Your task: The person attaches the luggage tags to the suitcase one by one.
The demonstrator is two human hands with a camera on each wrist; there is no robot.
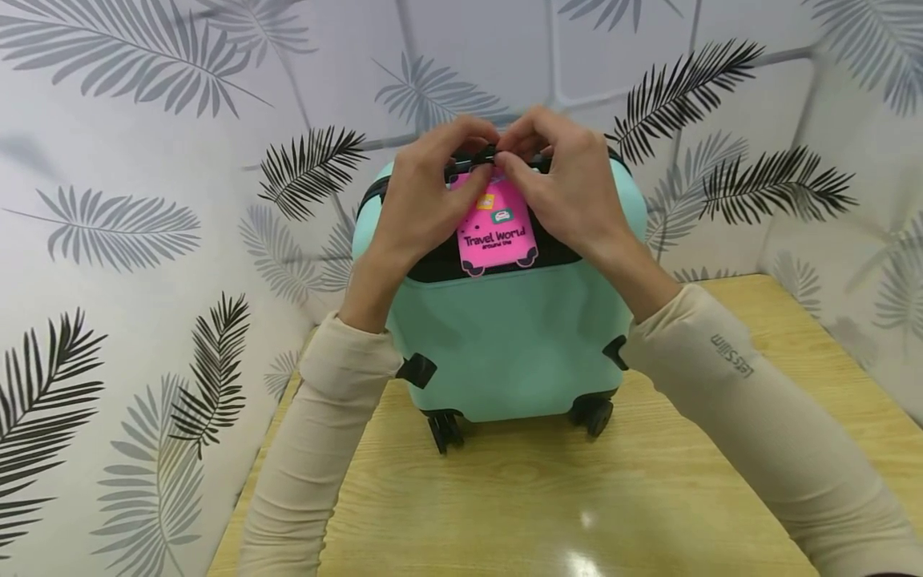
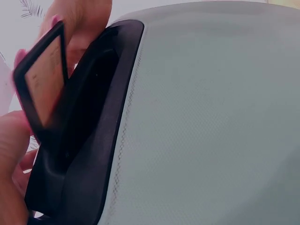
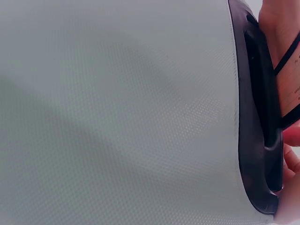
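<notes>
We find the fingers of the left hand [image 1: 429, 184] and right hand [image 1: 570, 178] pinched on the black strap [image 1: 487, 152] atop the pink tag [image 1: 497, 240]. The tag hangs before the handle [image 2: 45, 183] of the suitcase [image 1: 512, 344]. We record the suitcase upright, wheels [image 1: 598, 417] on the worktop [image 1: 497, 497], near a leaf-patterned wall [image 1: 144, 296].

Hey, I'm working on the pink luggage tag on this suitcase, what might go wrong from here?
The black strap atop the pink luggage tag is tiny, so it could slip from the left grip or right grip, letting the tag drop. The mint-green suitcase stands on caster wheels, so a tug might roll it along the wooden table.
</notes>
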